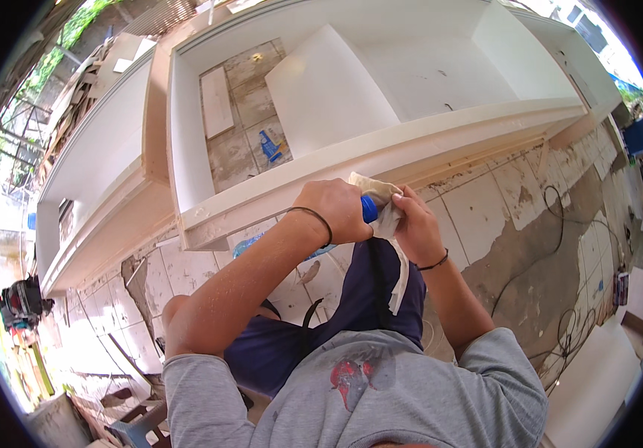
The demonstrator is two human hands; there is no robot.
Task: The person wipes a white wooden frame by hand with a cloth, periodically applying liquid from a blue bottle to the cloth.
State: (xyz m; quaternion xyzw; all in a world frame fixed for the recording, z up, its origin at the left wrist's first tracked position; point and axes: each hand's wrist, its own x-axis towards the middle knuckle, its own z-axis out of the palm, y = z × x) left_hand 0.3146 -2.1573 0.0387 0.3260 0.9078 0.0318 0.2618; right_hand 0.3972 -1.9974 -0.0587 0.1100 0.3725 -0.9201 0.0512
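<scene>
Cabinet [411, 137] looks assembled, dark marks [448, 107] inside — how much is left, we can't tell. Left hand [334, 210] clenches something blue [368, 210] (mostly hidden); right hand [417, 228] pinches cloth [373, 188].

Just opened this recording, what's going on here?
A person in a stained grey shirt is busy with both hands close together, in front of a white cabinet frame. The left hand grips a blue object, mostly hidden by the fingers, while the right hand pinches a pale cloth right beside it. Beyond them, a blue packet lies on the tiles inside the frame's opening, and a black cable trails over the broken floor to the right.
</scene>
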